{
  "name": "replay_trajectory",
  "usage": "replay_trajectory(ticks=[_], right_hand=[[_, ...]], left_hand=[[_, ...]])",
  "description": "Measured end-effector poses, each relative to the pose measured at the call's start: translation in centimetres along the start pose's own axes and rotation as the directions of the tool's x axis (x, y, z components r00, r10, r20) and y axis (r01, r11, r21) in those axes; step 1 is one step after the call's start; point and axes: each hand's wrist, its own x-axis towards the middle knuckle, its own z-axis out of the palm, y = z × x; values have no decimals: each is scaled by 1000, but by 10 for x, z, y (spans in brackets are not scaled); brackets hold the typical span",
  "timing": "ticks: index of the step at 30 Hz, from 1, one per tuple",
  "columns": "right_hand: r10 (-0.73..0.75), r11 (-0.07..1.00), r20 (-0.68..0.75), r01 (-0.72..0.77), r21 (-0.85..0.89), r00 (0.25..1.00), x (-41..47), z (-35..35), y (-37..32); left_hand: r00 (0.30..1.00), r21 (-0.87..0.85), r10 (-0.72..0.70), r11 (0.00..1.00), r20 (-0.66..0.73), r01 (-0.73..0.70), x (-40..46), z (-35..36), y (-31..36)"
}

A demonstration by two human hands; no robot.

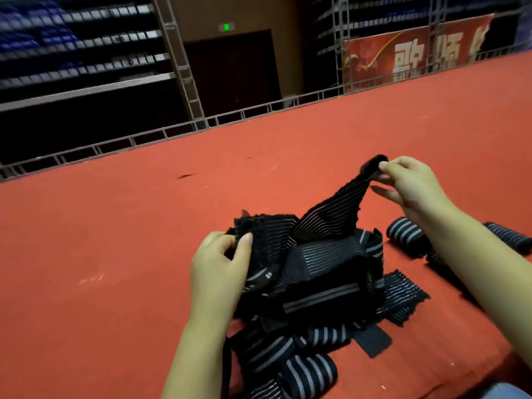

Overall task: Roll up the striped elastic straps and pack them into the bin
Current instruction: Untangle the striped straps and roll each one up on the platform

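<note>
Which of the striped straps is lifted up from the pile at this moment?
The thin-striped strap whose end the right hand pinches: it rises taut from the pile, while the others lie flat or rolled.

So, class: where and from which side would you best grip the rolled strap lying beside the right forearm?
Grip the rolled strap across its curved middle, from above: it lies on its side on the red surface, apart from the pile, so fingers can close over both sides.

Red carpeted floor (121,243), bounded at the far edge by a metal railing (161,133). Resting on it, a tangled pile of black striped elastic straps (319,272). Just right of the pile, two rolled straps (406,236) side by side; at the pile's near edge, more striped rolls (309,372) bunched together.
</note>
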Motion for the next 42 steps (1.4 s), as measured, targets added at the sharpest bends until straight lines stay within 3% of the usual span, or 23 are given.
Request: replay_trajectory(ticks=[2,4,7,12,15,17,19,22,25,26,30,35,39,42], right_hand=[[-60,998,-37,60,3,998,8,3,-14],[-119,993,-160,118,-17,980,20,0,-28],[-131,991,-261,117,-69,957,36,-6,-35],[-72,997,-67,71,-19,995,41,11,-25],[-41,973,134,70,-218,990,36,27,-16],[89,807,326,123,-577,941,24,34,-1],[117,597,414,269,-755,903,-1,36,17],[46,564,512,401,-722,858,-59,31,44],[199,461,589,455,-762,783,-94,26,86],[219,444,574,443,-779,789,-97,27,99],[169,478,542,412,-776,823,-97,45,118],[236,392,542,431,-813,807,-99,77,118],[287,528,503,303,-793,815,-99,77,120],[317,546,499,275,-791,807,-97,65,110]], left_hand=[[1000,56,-18,998,24,16,0,2,1],[998,91,-67,994,16,65,-4,3,-1],[993,92,-120,988,-18,121,-12,3,-5],[991,92,-100,991,83,92,-19,6,0],[987,122,-109,988,116,95,-21,11,4],[984,142,-136,983,111,120,-21,13,4],[979,162,-171,975,114,152,-21,14,2],[968,191,-222,962,118,197,-21,14,-5],[961,204,-257,951,103,233,-20,16,-11],[961,206,-260,950,97,236,-19,17,-12],[962,209,-262,948,80,241,-22,19,-12],[958,208,-280,943,63,262,-24,12,-17],[962,230,-262,943,77,239,-25,11,-17],[957,279,-240,942,164,188,-29,18,-15]])
